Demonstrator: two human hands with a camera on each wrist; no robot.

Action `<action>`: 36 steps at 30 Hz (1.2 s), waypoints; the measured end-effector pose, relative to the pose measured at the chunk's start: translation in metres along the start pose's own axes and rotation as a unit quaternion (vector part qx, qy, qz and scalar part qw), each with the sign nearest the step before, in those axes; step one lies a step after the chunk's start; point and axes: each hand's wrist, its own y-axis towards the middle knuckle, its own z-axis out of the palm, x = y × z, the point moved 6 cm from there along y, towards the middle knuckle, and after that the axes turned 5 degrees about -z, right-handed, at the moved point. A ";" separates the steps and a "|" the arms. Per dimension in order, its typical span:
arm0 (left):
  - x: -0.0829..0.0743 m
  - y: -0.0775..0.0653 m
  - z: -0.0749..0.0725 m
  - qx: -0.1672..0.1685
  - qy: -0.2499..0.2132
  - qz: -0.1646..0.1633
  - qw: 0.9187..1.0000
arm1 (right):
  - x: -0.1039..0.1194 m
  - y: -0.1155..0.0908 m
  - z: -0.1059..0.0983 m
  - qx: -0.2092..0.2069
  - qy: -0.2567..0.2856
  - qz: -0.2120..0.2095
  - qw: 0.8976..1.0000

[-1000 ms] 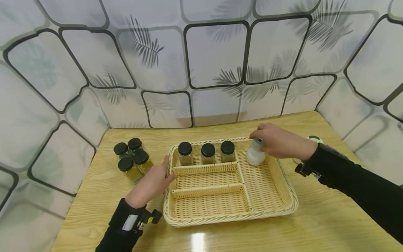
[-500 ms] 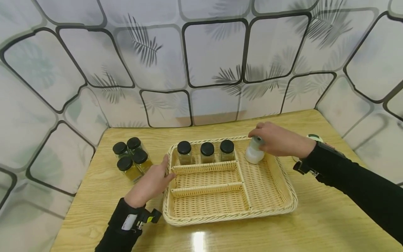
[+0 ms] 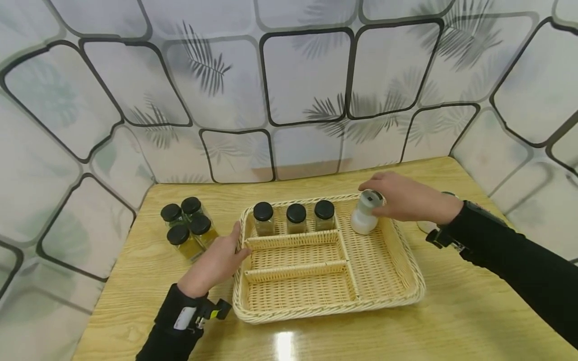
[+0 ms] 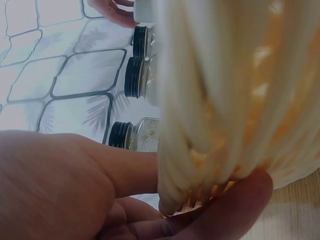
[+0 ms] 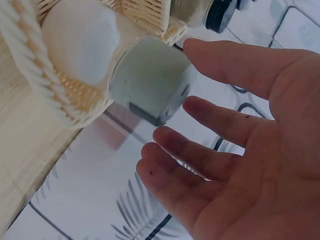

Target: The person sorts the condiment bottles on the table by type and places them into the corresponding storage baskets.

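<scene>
- One clear shaker jar (image 3: pixel 362 221) stands at the far end of the basket's long right-hand compartment, roughly upright, its long axis running up toward the right hand (image 3: pixel 403 196).
- The right hand is by far the nearer, reaching over the basket's right side; the jar lies just below its fingertips and to the left of its palm.
- Its grip is slack: fingers spread about the cap, with a gap showing in the right wrist view.
- The jar is filled low with something white and topped by a pale grey-green cap (image 3: pixel 371 198) with a dark slot.
- The left hand (image 3: pixel 215 266) pinches the left edge of the woven basket (image 3: pixel 316 315), well apart from the shaker.
- Three black-lidded jars (image 3: pixel 296 214) line the far left row.
- Four more black-lidded jars (image 3: pixel 179 234) cluster on the desk (image 3: pixel 451 316), left of the basket.
</scene>
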 end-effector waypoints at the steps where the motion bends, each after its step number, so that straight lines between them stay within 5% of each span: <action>1: 0.000 0.000 0.000 0.000 0.000 0.001 1.000 | -0.001 -0.002 -0.001 -0.001 -0.001 0.001 1.000; 36: -0.002 -0.003 -0.001 0.010 0.000 0.005 1.000 | -0.064 -0.068 -0.017 0.013 -0.017 0.099 0.995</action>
